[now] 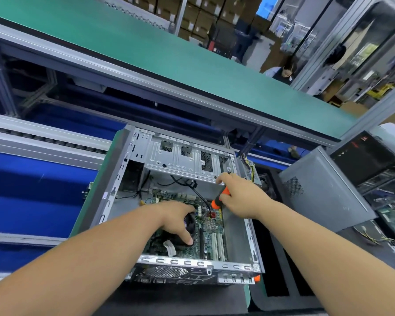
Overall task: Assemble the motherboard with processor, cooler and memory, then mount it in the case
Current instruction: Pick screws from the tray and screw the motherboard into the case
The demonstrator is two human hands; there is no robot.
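An open silver computer case (237, 242) lies on its side in front of me. The green motherboard (211, 238) sits flat inside it, with a black fan cooler (188, 221) partly hidden under my left hand (177, 221). That hand rests on the cooler, its thumb pressing down at the cooler's near edge. My right hand (240, 193) grips an orange-handled screwdriver (219, 199), tilted, tip down at the board's far right part near a red component. Black cables (196, 190) run from the drive cage to the board.
A grey case side panel (322, 190) leans at the right, beside black computers (379, 160). A green conveyor shelf (169, 55) crosses overhead. Blue belt (32, 190) lies left. A black foam tray (276, 270) sits right of the case. A person (283, 73) sits far back.
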